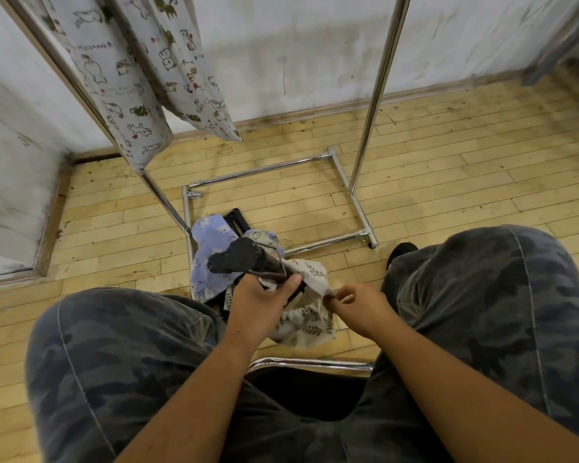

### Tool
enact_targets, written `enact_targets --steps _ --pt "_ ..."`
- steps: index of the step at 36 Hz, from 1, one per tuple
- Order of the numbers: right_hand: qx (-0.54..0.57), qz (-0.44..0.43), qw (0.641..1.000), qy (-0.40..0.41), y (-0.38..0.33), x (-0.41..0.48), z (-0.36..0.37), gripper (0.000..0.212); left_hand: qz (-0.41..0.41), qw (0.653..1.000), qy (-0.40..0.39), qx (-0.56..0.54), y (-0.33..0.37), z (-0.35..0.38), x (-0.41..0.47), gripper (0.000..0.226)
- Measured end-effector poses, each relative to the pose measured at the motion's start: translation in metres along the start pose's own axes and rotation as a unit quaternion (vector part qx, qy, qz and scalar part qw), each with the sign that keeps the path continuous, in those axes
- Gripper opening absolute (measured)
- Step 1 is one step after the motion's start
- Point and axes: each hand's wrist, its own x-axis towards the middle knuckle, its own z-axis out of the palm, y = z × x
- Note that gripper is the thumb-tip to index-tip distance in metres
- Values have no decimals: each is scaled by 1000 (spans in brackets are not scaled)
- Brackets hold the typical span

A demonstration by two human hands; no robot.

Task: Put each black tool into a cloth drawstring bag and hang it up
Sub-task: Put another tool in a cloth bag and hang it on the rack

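My left hand (259, 300) grips a black tool (239, 257) by its handle; the tool's flat dark end points up and left. My right hand (356, 304) pinches the edge of a beige leaf-print cloth bag (310, 324) that hangs between my knees, right beside the tool's lower end. A blue flowered bag (208, 252) lies on the floor behind the tool. Another black tool (236, 220) shows partly beyond the blue bag. Two cat-print bags (137, 88) hang from the metal rack at upper left.
A chrome clothes rack stands ahead, with its base frame (281, 182) on the wooden floor and an upright pole (376, 91) at right. My knees in camouflage trousers flank the hands. A chrome bar (311, 364) of my seat runs below the bag.
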Motion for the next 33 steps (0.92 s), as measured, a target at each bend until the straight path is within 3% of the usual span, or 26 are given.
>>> enact_targets --steps 2,5,11,14,17,19,22,24,25,26,27,29,31,33 --pt "88 23 996 -10 -1 2 4 21 10 1000 -9 -6 2 1 -3 12" --pt "258 65 964 4 -6 4 6 16 -1 1000 -13 0 -1 1 -4 11" --pt "558 64 827 21 -17 -1 -11 20 4 1000 -9 27 -15 1 0 11" --pt "599 65 798 13 -18 -3 -18 23 -4 999 -19 45 -23 2 3 21" --pt "582 76 810 15 -16 -1 -17 26 1 996 -65 63 -24 1 2 27" --pt "555 76 828 20 -18 -2 -18 26 -41 990 -121 55 -21 2 -2 35" --pt "527 64 847 30 -23 -5 -19 26 -132 966 -151 -161 -17 0 -6 27" --pt "507 56 858 57 -24 -7 -21 18 -229 900 -132 -348 -29 0 -3 37" --pt "499 56 861 80 -24 -7 -22 19 -250 871 -121 -405 -32 0 -2 50" --pt "493 56 862 102 -23 -8 -25 20 -259 864 -114 -417 -34 -4 1 55" --pt "491 58 861 123 -21 -8 -27 22 -268 879 -112 -378 -30 -6 1 51" --pt "477 58 863 156 -22 -11 -30 29 -261 951 -114 -118 -43 -4 -3 61" --pt "439 39 879 183 -23 -13 -30 32 -234 968 -79 42 -39 3 0 73" --pt "369 -9 907 201 -24 -14 -29 34 -146 981 -104 67 -32 5 2 59"
